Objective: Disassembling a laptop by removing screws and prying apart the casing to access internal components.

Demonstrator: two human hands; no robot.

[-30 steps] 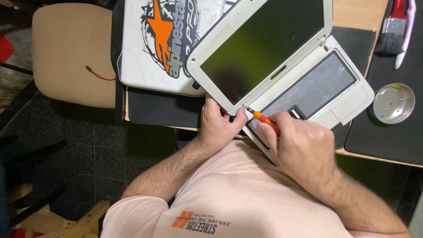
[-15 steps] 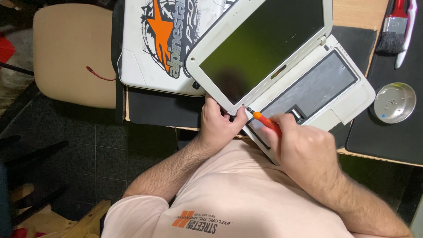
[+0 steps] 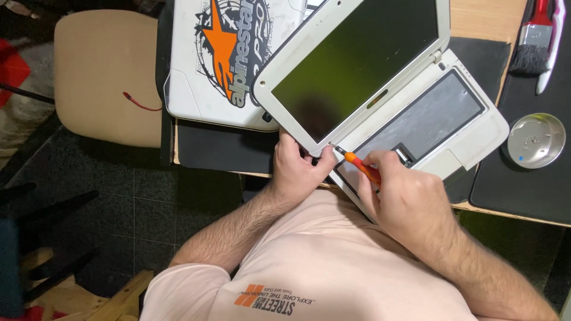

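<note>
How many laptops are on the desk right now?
2. The open white laptop lies nearest the person, screwdriver at its hinge corner. A closed white laptop with a sticker lies partly under its screen, to the left. Others may be out of frame.

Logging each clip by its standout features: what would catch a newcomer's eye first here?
The open white laptop at centre, its keyboard removed, stands out first. At its hinge corner the right hand holds an orange screwdriver while the left hand steadies the screen's edge. A second laptop bearing an orange star sticker lies upper left, and a small metal dish sits at the right.
</note>
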